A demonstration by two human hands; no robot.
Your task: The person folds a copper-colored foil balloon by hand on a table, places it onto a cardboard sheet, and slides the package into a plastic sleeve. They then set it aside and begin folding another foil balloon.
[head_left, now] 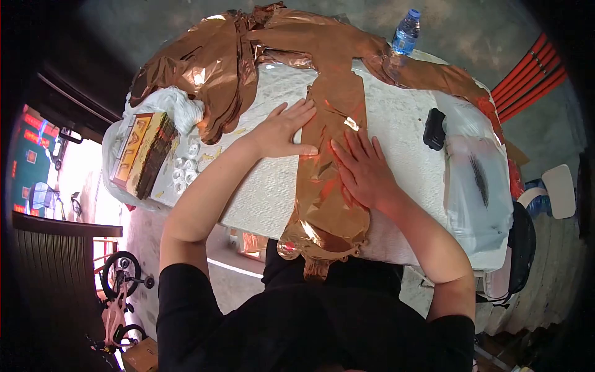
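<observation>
A shiny copper-coloured foil sheet (pixel 328 186) lies down the middle of the white table (pixel 266 192), its lower end hanging over the near edge. My left hand (pixel 285 131) rests with spread fingers at the sheet's left side, fingertips and thumb touching the foil. On the sheet's right side my right hand (pixel 365 170) lies flat, fingers apart, pressing on the foil. More copper foil (pixel 217 68) is heaped at the far left and runs along the table's far edge to the right.
At the left are a box of stacked cards (pixel 139 155), a plastic bag (pixel 167 105) and several small white rolls (pixel 183 173). A black object (pixel 434 129) and a plastic-wrapped pack (pixel 477 186) lie at the right. A water bottle (pixel 406 32) stands at the far edge.
</observation>
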